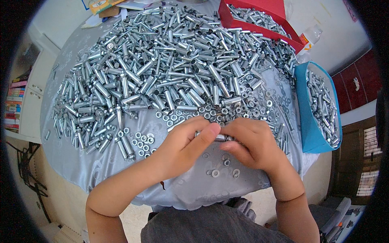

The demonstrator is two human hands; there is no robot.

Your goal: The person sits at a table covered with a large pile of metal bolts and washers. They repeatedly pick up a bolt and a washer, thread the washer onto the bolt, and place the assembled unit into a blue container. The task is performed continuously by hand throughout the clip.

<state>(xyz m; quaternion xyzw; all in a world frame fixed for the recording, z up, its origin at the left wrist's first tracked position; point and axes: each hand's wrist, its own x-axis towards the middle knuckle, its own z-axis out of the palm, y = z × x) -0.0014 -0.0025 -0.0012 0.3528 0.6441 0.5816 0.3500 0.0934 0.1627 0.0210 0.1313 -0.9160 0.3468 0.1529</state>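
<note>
Both hands meet over the near part of the table, closed around a shiny metal sleeve anchor (221,138) held roughly level. My left hand (182,146) grips its left part, with the thumb lying along the top. On the other end, the fingers and thumb of my right hand (255,143) pinch around the tip. Much of the anchor is covered by the fingers. Just beyond the hands lie many loose hex nuts (208,108). A few flat washers (215,173) and a nut (227,163) rest on the cloth below them.
A large heap of metal sleeves and bolts (162,60) covers the grey tablecloth (101,170). At the back right stands a red box (279,24), and a blue box (306,121) is on the right; both hold metal parts. A plastic bottle (311,36) stands behind them.
</note>
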